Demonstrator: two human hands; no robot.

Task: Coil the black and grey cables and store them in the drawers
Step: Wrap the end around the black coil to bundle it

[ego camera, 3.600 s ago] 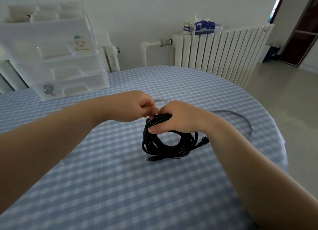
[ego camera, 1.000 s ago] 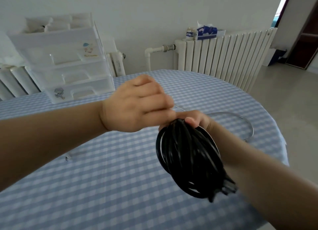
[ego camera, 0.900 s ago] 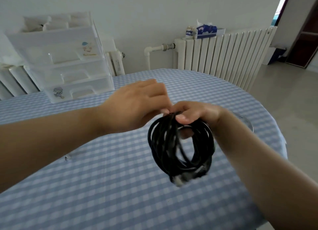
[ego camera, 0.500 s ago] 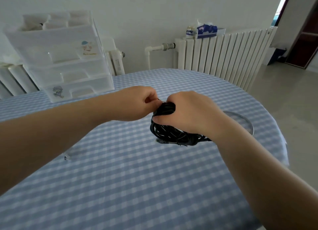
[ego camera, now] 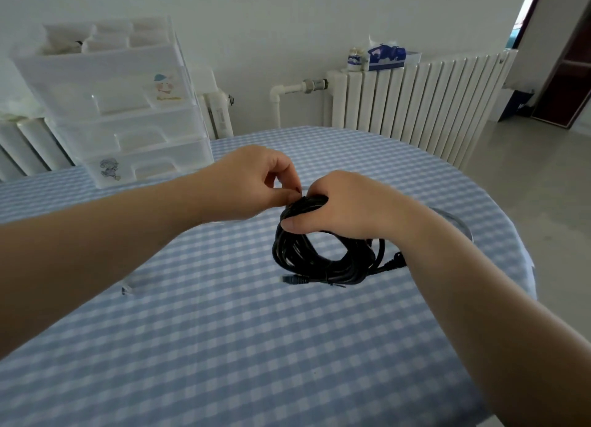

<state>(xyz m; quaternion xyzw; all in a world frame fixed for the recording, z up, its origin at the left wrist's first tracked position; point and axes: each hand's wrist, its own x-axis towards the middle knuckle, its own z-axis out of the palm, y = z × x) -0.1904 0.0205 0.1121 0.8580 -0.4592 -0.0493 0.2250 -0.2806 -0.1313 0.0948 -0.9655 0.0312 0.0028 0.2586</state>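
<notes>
The black cable [ego camera: 323, 260] is a coiled bundle resting on the checked tablecloth at mid-table, its two plug ends sticking out at the front and right. My right hand [ego camera: 348, 206] grips the top of the coil from above. My left hand [ego camera: 252, 183] pinches at the coil's top with thumb and fingertips, touching the right hand. What it pinches is too small to tell. The grey cable [ego camera: 460, 223] lies in a loose arc behind my right forearm, its other end [ego camera: 126, 289] near my left forearm. The clear plastic drawer unit [ego camera: 128, 119] stands at the table's back left, drawers closed.
The round table [ego camera: 256, 346] has a blue and white checked cloth; its edge drops off at the right. A white radiator [ego camera: 415, 103] stands behind it with a tissue box [ego camera: 387, 57] and a small jar [ego camera: 353, 58] on top. A doorway is at far right.
The coil was lifted and turned in the air a second ago; now it is back down on the cloth, lying flatter, with both hands still at its top.
</notes>
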